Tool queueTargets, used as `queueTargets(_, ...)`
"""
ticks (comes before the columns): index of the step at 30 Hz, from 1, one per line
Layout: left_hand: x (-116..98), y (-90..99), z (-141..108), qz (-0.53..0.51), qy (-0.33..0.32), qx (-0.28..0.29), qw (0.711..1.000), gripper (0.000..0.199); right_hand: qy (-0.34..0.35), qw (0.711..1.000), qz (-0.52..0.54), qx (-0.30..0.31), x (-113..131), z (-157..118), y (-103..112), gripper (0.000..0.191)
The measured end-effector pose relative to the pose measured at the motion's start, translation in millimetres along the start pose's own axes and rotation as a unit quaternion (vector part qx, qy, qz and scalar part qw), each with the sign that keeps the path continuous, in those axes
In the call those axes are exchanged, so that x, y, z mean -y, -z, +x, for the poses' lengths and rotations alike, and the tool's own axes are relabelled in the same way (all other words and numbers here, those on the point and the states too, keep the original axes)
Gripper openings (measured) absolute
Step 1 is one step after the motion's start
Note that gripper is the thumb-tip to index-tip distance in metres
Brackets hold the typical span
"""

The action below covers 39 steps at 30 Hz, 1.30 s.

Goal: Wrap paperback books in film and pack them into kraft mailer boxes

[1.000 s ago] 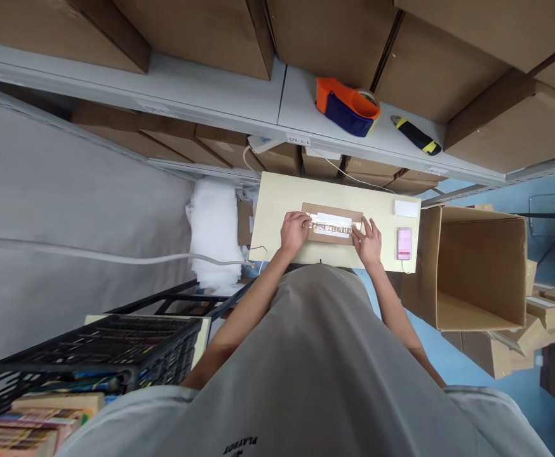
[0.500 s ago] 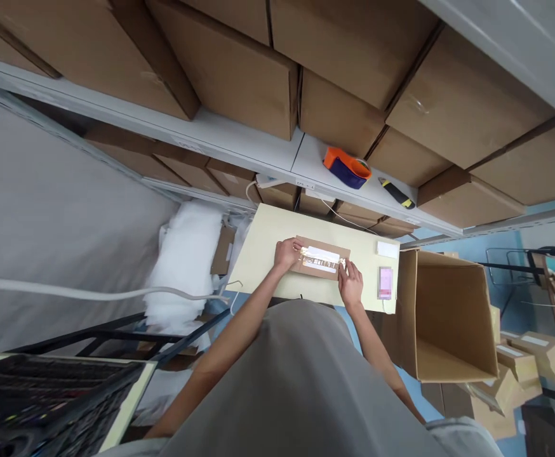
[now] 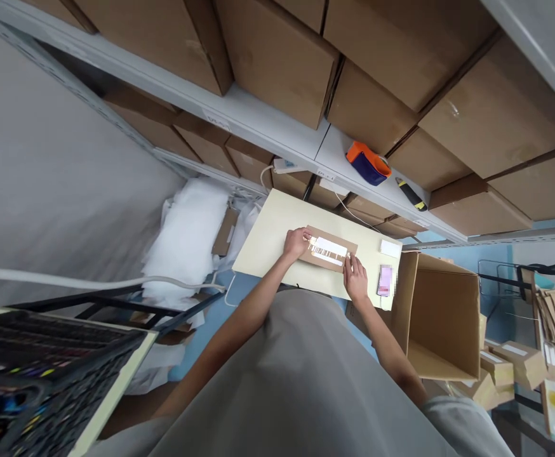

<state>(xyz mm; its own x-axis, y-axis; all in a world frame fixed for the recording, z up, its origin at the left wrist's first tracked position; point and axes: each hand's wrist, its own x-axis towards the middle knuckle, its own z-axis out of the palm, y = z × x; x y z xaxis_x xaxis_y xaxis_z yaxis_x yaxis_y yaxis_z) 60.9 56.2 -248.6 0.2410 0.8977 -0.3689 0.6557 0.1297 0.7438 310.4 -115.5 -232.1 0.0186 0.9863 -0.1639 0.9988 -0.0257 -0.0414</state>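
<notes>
A flat brown cardboard piece with a white, shiny printed label lies on the cream tabletop. My left hand is closed on its left end, fingertips at the label's edge. At the right end, my right hand rests its fingertips on the cardboard's edge beside the label; whether it grips the edge is hard to make out. To the right on the table are a phone with a pink screen and a small white box.
Behind the table, a shelf full of cartons bears an orange and blue tape dispenser and a yellow-black cutter. A large open carton stands right, white wrapping left, and a black crate lower left.
The view has shifted and turned slightly. Both hands remain at the two ends of the cardboard, and my right fingers have moved slightly at its right edge.
</notes>
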Motion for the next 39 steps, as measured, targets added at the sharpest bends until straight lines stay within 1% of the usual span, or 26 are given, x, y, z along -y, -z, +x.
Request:
queueTargets(4, 4.4, -1.0, -3.3, -0.029, 0.016, -0.010, 0.999, 0.045, 0.000, 1.000, 0.001, -0.001, 0.2, 3.6, 2.3, 0.054)
queueTargets(9, 2.7, 0.4, -7.4, -0.035, -0.009, -0.012, 0.999, 0.043, 0.009, 1.000, -0.010, -0.002, -1.1, 9.3, 3.6, 0.054)
queueTargets(15, 2.6, 4.4, -6.1, -0.015, -0.039, 0.002, 0.999, 0.035, 0.029, 0.998, -0.015, -0.049, -9.4, 6.4, -1.6, 0.049)
queueTargets(20, 0.2, 7.6, -4.3, -0.004, -0.043, 0.008, 0.999, 0.036, 0.017, 0.997, 0.001, -0.073, -11.6, 11.0, -0.7, 0.045)
queueTargets(26, -3.3, 5.4, -4.7, 0.010, -0.020, 0.005, 1.000, 0.036, 0.031, 0.998, 0.010, -0.049, -7.9, 14.2, 0.4, 0.043)
queueTargets(30, -6.5, 2.1, -4.2, 0.027, 0.000, 0.007, 1.000, 0.040, 0.032, 0.999, -0.001, -0.038, -7.3, 15.3, 0.7, 0.042)
queueTargets(34, -12.0, -0.2, 0.3, 0.050, 0.013, 0.011, 0.999, 0.045, 0.043, 0.999, -0.002, -0.009, -9.5, 23.3, 5.4, 0.041)
queueTargets(36, -14.7, 0.7, 1.6, 0.064, 0.020, 0.018, 0.998, 0.044, 0.050, 0.999, 0.007, 0.001, -10.8, 25.8, 8.0, 0.041)
queueTargets(39, -18.9, 6.3, -1.0, 0.091, 0.018, 0.029, 0.995, 0.044, 0.053, 0.998, 0.025, -0.005, -11.2, 25.6, 11.5, 0.039)
